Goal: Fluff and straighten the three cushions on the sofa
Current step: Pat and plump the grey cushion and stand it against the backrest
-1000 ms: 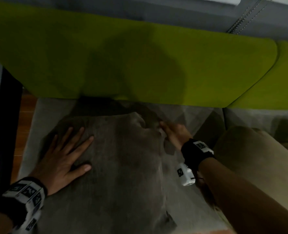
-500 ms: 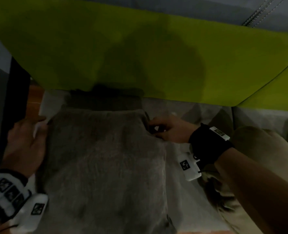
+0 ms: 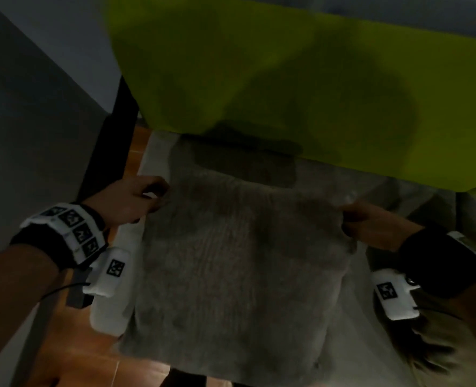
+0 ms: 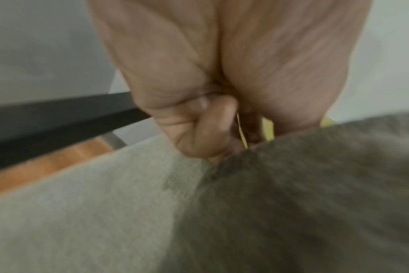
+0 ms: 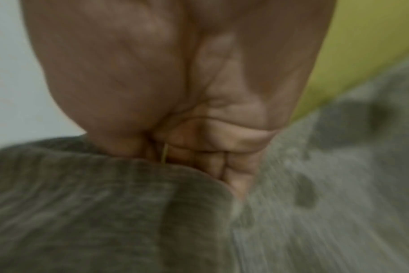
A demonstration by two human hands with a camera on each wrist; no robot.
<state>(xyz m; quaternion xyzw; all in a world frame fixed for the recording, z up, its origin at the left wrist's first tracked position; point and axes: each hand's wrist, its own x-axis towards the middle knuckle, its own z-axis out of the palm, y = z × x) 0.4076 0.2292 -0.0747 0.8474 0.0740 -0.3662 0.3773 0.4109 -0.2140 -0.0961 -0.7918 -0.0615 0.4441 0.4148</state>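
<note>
Both grips pinch the grey cushion (image 3: 239,247), left hand (image 3: 130,201) mid-left of frame, right hand (image 3: 367,227) mid-right, apparently to shake it plump.

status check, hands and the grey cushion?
Left hand grips the grey cushion at its far left corner. Right hand grips the far right corner. Cushion against the sofa seat, below the green backrest. Nothing in the way.

grey ribbed cushion (image 3: 239,255) on sofa seat (image 3: 158,152)
</note>
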